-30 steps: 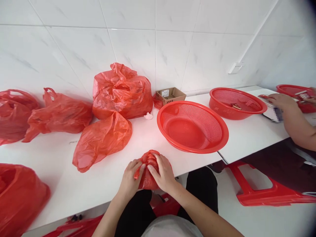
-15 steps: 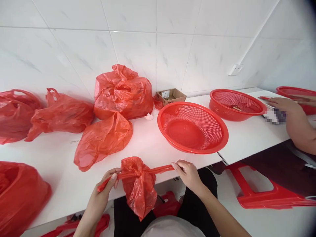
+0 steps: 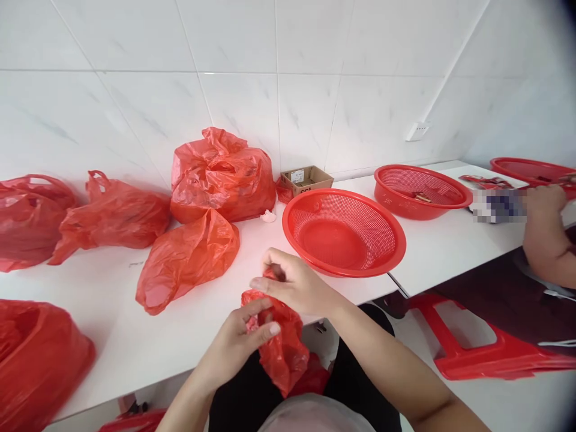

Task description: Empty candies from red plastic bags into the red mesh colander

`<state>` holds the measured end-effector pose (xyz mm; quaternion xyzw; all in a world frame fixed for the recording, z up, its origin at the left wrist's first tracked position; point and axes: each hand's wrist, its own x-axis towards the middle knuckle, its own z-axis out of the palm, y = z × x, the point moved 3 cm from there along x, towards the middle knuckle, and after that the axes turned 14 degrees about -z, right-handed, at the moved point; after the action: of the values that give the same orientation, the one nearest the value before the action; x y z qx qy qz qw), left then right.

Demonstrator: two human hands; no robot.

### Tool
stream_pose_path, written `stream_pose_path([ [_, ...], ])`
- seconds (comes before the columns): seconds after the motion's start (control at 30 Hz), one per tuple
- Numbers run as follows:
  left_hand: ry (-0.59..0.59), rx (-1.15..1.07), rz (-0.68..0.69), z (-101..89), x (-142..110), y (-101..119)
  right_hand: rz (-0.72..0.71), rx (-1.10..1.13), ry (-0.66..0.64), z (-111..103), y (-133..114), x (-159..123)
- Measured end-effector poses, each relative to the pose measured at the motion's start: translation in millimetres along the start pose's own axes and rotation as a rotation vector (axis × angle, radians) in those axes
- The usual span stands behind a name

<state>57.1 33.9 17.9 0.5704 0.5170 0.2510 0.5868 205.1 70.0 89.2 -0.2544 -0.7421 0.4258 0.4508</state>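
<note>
In the head view, a crumpled bag of thin red plastic [image 3: 288, 354] is between the two hands at the near edge of the long white table [image 3: 121, 336], its lower part hanging over the person's black-trousered lap [image 3: 245, 390]; the right hand [image 3: 297, 285] is at its top, fingers curled and pinching a twist of the red film against the thumb; the left hand [image 3: 240, 336] is lower, its thumb and forefinger curved apart against the bag, though I cannot tell whether its other fingers grip the film; just beyond the right hand sits a round red perforated plastic basin [image 3: 344, 237]; left of that lies a slack red translucent plastic bag [image 3: 189, 261], in front of a large bulging red plastic bag [image 3: 222, 180]; a shallow open brown cardboard box [image 3: 308, 180] stands behind the basin; at far right, a co-worker's hand [image 3: 545, 199] is near another red basin [image 3: 524, 168].
</note>
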Motion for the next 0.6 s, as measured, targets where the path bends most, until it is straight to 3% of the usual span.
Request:
stream_pose_path([
  [0.07,-0.066,-0.027,0.015,12.8,2.0,2.6,0.014,0.098,-0.086,12.7,3.2,9.8],
  [0.17,0.0,-0.188,0.029,18.4,5.8,1.3,0.009,0.202,-0.103,20.8,10.9,9.8],
  [0.3,0.123,-0.347,0.052,9.6,6.6,-7.1,0.016,-0.056,0.008,7.7,26.2,-9.1],
  [0.43,0.215,-0.402,0.048,-1.3,4.6,-13.1,0.101,-0.058,-0.064,-1.2,39.8,-23.5],
  [0.6,0.271,-0.252,0.025,-9.0,8.5,-4.9,0.007,0.061,0.313,-21.0,19.6,-19.9],
])
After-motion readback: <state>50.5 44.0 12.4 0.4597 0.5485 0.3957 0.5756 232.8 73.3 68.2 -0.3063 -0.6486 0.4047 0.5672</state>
